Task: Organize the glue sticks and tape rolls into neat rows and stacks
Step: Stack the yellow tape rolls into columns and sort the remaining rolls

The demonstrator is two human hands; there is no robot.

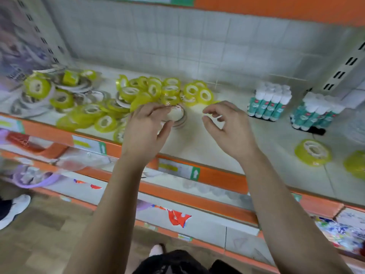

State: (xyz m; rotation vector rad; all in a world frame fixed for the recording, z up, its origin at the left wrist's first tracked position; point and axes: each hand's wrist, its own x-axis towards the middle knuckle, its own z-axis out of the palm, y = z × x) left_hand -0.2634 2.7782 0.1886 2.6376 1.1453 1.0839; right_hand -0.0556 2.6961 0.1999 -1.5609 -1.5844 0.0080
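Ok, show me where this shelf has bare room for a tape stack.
Bare shelf lies between the right hand and the lone yellow roll, in front of the glue sticks. Another gap sits beyond the right hand, by the back wall. The tape pile by the left hand is crowded.

The left hand [146, 127] hides most of a white tape roll [178, 113], left of the glue sticks [269, 103]. The words on them are too small to read. Right of them, the picture's edge cuts a yellow roll [356, 165].
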